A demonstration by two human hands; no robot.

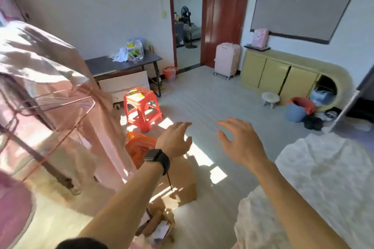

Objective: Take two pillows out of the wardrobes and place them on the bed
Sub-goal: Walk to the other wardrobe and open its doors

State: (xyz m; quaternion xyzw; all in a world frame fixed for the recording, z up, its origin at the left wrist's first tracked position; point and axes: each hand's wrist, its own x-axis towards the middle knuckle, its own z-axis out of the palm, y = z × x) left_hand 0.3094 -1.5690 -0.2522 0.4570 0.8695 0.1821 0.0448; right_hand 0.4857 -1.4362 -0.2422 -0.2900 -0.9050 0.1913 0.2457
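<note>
1. At 12 o'clock over bare floor I see both hands empty: left hand (175,141) w/ fingers spread, right hand (240,141) likewise holding nothing
2. Fabric wardrobe (66,95) at 9 o'clock, bed (323,178) at 4 o'clock; no pillow visible on it or anywhere
3. Step, I'd judge: btwn bed and wardrobe, heading to fetch
4. Next calls for a turn left, reach inside, both hands round a pillow

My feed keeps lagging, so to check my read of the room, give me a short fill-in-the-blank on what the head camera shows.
1. Both hands are held out in front, holding ____.
2. The left hand has a black ____ on its wrist.
3. The plastic stool near the desk is ____ in colour.
4. The pale suitcase stands beside the open ____.

Missing words: nothing; watch; red; door
</note>
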